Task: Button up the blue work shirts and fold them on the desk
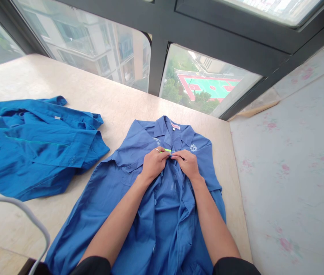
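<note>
A blue work jacket (133, 149) lies face up on the stone-look sill, collar toward the window, its front hanging apart below the chest. My left hand (155, 162), with a ring on one finger, pinches the front edge on the left side. Close beside it, my right hand (187, 162) pinches the facing edge of the jacket. The fingertips of both hands nearly meet at the chest, just under a yellow-green strip (165, 151). Whatever small part sits between the fingertips is hidden. Buttons show along the left front edge below my left hand.
A second, brighter blue garment (41, 141) lies crumpled at the left. A grey cable (27, 212) curves across the lower left. Dark-framed windows (162, 46) rise behind the sill (121, 101), and a flower-patterned wall (287, 172) borders the right.
</note>
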The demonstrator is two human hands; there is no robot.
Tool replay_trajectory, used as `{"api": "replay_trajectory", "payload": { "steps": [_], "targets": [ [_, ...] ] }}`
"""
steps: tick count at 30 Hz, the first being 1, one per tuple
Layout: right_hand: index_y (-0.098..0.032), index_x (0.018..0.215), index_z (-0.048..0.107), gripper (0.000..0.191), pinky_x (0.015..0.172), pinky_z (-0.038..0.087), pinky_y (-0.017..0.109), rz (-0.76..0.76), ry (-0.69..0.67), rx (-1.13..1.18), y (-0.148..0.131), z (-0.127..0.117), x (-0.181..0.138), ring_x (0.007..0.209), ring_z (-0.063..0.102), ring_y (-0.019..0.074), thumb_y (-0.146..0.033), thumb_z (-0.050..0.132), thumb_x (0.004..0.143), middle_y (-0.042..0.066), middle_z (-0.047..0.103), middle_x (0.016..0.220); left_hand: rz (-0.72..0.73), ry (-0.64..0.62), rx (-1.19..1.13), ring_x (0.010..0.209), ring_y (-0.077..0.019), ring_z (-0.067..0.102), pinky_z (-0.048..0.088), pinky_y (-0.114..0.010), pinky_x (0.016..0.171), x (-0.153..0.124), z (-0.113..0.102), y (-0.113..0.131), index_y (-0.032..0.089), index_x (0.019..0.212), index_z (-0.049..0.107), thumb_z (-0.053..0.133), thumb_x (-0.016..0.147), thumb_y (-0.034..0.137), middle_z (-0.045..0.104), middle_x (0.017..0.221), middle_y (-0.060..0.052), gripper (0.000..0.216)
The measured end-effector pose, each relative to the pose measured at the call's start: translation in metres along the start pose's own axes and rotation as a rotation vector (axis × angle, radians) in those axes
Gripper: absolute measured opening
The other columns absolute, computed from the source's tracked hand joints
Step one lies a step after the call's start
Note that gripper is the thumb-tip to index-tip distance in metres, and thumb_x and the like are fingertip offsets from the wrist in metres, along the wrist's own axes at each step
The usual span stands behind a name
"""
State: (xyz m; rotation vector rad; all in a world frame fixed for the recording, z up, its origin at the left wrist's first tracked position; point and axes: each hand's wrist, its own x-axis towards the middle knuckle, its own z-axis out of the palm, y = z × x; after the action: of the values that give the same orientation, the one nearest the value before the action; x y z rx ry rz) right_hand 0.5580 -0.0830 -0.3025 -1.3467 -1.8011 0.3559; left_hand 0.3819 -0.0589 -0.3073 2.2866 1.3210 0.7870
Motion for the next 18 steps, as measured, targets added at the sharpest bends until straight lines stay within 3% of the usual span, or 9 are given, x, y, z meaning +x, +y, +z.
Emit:
{"api": "replay_trajectory", "payload": {
  "steps": [18],
  "targets": [
    [-0.025,0.083,0.072,0.020,0.080,0.050,0.034,0.091,-0.127,0.044,0.0031,-0.0019,0.0004,0.082,0.065,0.0213,-0.026,0.055,0.092,0.004,0.074,0.084,0.035,-0.004,-0.098,0.094,-0.0161,0.064,0.048,-0.026,0.079,-0.0001,-0.0005,-0.0061,0.028,0.100,0.076,0.049,0.088,0.011,0.073,0.104,-0.001,0.034]
  ]
}}
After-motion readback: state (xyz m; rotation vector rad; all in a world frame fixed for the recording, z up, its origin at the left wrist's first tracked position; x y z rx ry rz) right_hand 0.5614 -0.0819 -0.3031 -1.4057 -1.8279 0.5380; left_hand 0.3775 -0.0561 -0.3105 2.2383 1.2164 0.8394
